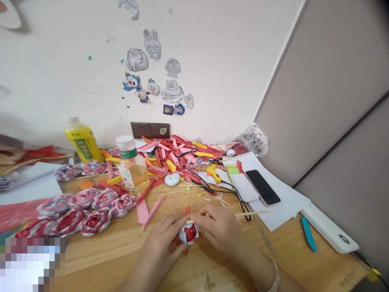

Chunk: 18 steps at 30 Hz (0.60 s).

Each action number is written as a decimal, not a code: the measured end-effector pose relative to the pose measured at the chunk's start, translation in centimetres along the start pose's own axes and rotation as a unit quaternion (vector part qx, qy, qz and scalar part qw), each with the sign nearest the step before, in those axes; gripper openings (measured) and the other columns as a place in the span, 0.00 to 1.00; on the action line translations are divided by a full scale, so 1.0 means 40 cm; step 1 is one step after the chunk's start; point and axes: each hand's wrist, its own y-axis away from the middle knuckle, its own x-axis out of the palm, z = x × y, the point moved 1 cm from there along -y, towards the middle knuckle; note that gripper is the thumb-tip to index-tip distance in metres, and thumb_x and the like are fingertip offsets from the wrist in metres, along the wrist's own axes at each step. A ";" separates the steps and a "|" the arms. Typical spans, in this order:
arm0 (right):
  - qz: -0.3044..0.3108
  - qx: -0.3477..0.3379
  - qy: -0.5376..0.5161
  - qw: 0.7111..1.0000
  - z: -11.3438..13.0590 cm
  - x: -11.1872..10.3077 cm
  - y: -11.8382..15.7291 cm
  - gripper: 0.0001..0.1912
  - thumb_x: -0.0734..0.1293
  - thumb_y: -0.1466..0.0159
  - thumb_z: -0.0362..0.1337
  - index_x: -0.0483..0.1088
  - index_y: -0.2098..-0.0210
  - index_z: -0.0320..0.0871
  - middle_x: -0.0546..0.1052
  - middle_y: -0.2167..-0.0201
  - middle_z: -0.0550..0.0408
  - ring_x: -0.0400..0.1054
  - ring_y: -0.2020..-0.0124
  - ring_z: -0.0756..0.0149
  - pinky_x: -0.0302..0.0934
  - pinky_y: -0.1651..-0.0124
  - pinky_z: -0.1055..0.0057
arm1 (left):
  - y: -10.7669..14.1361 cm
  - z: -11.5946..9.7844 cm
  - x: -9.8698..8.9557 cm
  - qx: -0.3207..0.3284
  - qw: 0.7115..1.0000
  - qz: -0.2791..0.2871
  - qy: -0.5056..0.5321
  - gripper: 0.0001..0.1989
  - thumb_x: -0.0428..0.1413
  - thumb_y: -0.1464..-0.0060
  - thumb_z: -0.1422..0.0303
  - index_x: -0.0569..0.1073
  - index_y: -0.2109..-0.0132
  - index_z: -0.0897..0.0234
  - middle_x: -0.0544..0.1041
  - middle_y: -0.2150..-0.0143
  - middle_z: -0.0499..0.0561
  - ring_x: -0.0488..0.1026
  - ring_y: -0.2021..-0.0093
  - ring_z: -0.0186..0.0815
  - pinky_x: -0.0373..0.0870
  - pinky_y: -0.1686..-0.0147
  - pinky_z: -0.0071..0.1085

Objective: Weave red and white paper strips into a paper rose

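Observation:
A small red and white paper flower is held between both hands above the wooden table, near its front. My left hand grips the flower's left side, thumb below and fingers at the top. My right hand has its fingers closed at the flower's upper right edge, by a small pale strip. Red paper points stick out above and below the flower. A thin wooden stick extends to the right from behind my right hand; whether that hand holds it is hidden.
Finished paper flowers lie in rows at left. Two bottles stand behind them. Folded paper strips pile by the wall, near a yellow glue gun. A phone lies on white paper at right.

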 end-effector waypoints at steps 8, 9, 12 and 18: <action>-0.022 -0.075 0.036 0.996 -0.005 0.003 0.003 0.11 0.59 0.34 0.35 0.72 0.69 0.44 0.71 0.76 0.56 0.59 0.76 0.69 0.46 0.74 0.71 | -0.019 -0.005 -0.022 0.083 0.993 0.032 -0.075 0.20 0.54 0.49 0.75 0.70 0.49 0.60 0.77 0.59 0.55 0.73 0.61 0.41 0.71 0.63 0.38; -0.028 -0.082 0.039 0.995 -0.005 0.004 0.003 0.12 0.59 0.34 0.34 0.72 0.70 0.44 0.70 0.77 0.56 0.59 0.76 0.69 0.46 0.74 0.71 | -0.020 -0.006 -0.020 0.084 0.993 0.035 -0.075 0.19 0.54 0.49 0.75 0.70 0.49 0.60 0.77 0.59 0.55 0.73 0.61 0.41 0.71 0.63 0.38; -0.027 -0.086 0.047 0.995 -0.001 0.005 0.003 0.13 0.59 0.33 0.34 0.71 0.72 0.43 0.70 0.78 0.57 0.58 0.76 0.69 0.46 0.75 0.71 | -0.019 -0.010 -0.016 0.086 0.993 0.034 -0.070 0.18 0.53 0.48 0.74 0.70 0.49 0.60 0.77 0.59 0.54 0.73 0.61 0.41 0.71 0.63 0.38; -0.003 -0.070 0.012 0.997 0.001 0.010 0.011 0.14 0.58 0.34 0.35 0.69 0.73 0.42 0.71 0.76 0.55 0.60 0.74 0.68 0.50 0.72 0.70 | -0.018 -0.020 -0.025 0.100 0.991 0.034 -0.083 0.16 0.53 0.47 0.73 0.70 0.50 0.61 0.77 0.61 0.54 0.73 0.63 0.40 0.70 0.65 0.37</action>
